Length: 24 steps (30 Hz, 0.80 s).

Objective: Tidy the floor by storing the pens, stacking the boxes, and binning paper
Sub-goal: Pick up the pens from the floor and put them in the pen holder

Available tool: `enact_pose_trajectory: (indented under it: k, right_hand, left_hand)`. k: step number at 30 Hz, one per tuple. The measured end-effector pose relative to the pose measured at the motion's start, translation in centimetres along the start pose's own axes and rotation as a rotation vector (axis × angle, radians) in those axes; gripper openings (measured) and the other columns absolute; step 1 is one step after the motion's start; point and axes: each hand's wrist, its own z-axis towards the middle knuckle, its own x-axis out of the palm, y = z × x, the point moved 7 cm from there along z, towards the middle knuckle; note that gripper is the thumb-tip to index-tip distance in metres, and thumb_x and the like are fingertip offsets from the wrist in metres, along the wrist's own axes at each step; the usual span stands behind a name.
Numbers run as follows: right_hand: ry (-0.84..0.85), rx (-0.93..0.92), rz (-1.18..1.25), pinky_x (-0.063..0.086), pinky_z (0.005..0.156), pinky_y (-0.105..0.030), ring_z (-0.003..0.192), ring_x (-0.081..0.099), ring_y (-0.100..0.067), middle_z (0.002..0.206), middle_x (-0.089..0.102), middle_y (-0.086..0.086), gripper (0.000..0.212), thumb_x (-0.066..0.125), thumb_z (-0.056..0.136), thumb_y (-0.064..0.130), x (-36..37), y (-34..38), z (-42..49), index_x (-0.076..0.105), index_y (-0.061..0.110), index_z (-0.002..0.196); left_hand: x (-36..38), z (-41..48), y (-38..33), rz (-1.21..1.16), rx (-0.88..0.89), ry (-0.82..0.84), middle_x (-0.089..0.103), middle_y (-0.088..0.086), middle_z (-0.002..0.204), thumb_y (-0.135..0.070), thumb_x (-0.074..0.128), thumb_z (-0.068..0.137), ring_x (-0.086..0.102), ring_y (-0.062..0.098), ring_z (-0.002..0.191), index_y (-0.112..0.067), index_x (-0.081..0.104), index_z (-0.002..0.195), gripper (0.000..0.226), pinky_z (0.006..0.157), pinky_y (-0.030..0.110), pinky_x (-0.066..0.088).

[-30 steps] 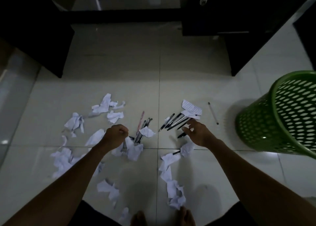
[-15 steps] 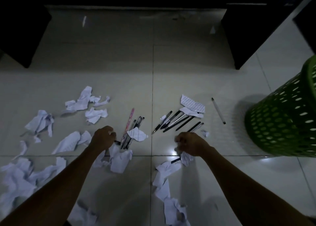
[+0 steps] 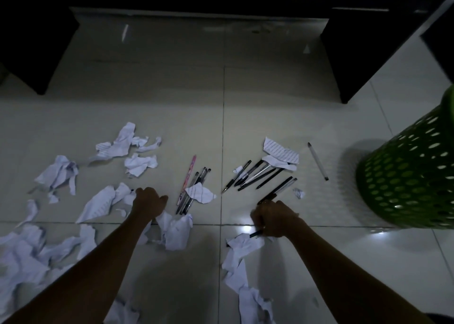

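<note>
The pens [image 3: 256, 174] lie in two loose fans mid-scene, a few clamped in the right hand [image 3: 271, 219] — light, stiff, smooth barrels, likely to roll, best pinched mid-shaft. The left hand [image 3: 148, 202] is curled beside crumpled paper [image 3: 103, 202]; whether it holds anything I cannot tell. Glossy tiled floor [image 3: 270, 102], dim room — green basket [image 3: 405, 176] at right.

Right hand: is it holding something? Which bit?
Yes. The right hand grips a dark pen around its middle; both ends stick out of the fist.
</note>
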Motion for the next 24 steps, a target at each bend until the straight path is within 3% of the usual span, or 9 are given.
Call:
enact_pose_trajectory:
  k: [3,6,10,13,15,19,24]
  right_hand:
    - [0.009,-0.025,-0.077,0.038,0.089,-0.038,0.102,0.054,-0.020,0.102,0.062,-0.002,0.024,0.067,0.076,0.042,0.8,1.2,-0.2,0.061,0.022,0.086]
    - [-0.007,-0.024,-0.069,0.037,0.090,-0.038,0.104,0.055,-0.022,0.101,0.060,-0.001,0.022,0.067,0.077,0.040,1.1,1.4,0.1,0.061,0.020,0.087]
    - [0.026,0.001,0.015,0.032,0.085,-0.036,0.092,0.056,-0.018,0.086,0.055,0.005,0.023,0.067,0.076,0.040,0.2,0.7,0.2,0.049,0.027,0.073]
    - [0.025,0.018,0.138,0.037,0.074,-0.025,0.083,0.054,-0.015,0.083,0.057,0.005,0.027,0.070,0.074,0.026,-0.1,0.4,0.6,0.045,0.028,0.063]
    - [0.027,0.024,0.158,0.042,0.074,-0.024,0.086,0.057,-0.017,0.091,0.063,0.000,0.014,0.073,0.073,0.024,-0.4,0.2,0.8,0.059,0.026,0.075]
    - [0.001,-0.017,0.171,0.039,0.081,-0.024,0.103,0.059,-0.022,0.112,0.063,-0.004,0.030,0.068,0.081,0.022,-1.7,-0.4,1.1,0.064,0.015,0.109]
    - [-0.007,0.005,0.268,0.041,0.095,-0.031,0.115,0.054,-0.026,0.124,0.058,-0.009,0.053,0.065,0.077,0.003,-2.8,-1.4,1.0,0.057,0.015,0.128]
  left_hand:
    - [0.2,-0.1,0.3,0.056,0.030,0.008,0.051,0.025,0.128,-0.031,0.059,0.087,0.051,0.036,0.117,0.005,0.052,0.119,0.048,0.097,0.037,0.043]
    - [0.1,-1.0,-0.3,0.073,0.017,0.003,0.048,0.023,0.125,-0.013,0.059,0.084,0.056,0.038,0.108,0.002,0.051,0.116,0.036,0.082,0.037,0.046]
    - [1.0,-1.0,-1.1,0.067,0.087,0.017,0.044,0.028,0.127,-0.003,0.063,0.078,0.049,0.040,0.114,0.004,0.039,0.121,0.050,0.090,0.041,0.044]
    - [1.7,-0.9,-0.7,-0.002,0.067,0.051,0.047,0.028,0.125,-0.002,0.067,0.074,0.049,0.040,0.116,0.003,0.035,0.124,0.059,0.093,0.043,0.045]
    - [1.7,-1.0,-1.0,-0.024,0.081,0.056,0.053,0.027,0.121,-0.005,0.064,0.078,0.053,0.039,0.114,0.005,0.041,0.120,0.049,0.090,0.039,0.045]
    - [1.1,-1.0,-2.9,-0.038,0.136,0.040,0.059,0.023,0.120,-0.012,0.054,0.089,0.055,0.036,0.113,0.008,0.057,0.114,0.032,0.092,0.035,0.044]
    - [0.2,-1.0,-4.9,-0.201,0.084,-0.061,0.054,0.031,0.124,-0.008,0.039,0.095,0.051,0.043,0.116,0.012,0.050,0.116,0.031,0.095,0.040,0.040]
